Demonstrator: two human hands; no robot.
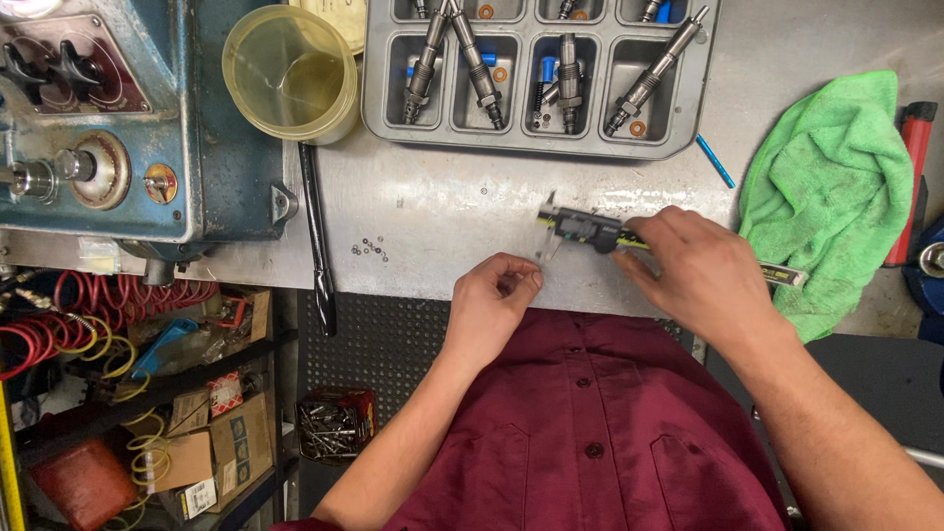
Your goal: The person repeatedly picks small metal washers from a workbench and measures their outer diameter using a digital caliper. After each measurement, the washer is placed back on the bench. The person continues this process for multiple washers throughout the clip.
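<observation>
The right hand (693,270) is closed over the beam of a digital caliper (588,231), thumb side toward the slider, so the jaws point down at the counter edge where a part can be offered up. The left hand (497,295) is curled nearly shut, fingertips pinched together just beside the caliper jaws; it appears to hold something very small (too small to identify).

The caliper lies on the grey metal counter (442,211), its far end resting against a green cloth (831,187). A scatter of tiny washers (371,247) sits to the left, well apart from the hands. Behind, a grey compartmented tray (536,138) keeps injector-like parts separated, one set per cell. A yellowish translucent cup (290,74) stands beside the tray.

Below the counter, cardboard boxes (211,433) with small white and red labels sit on a shelf (138,393), next to a box of metal parts (336,425).
</observation>
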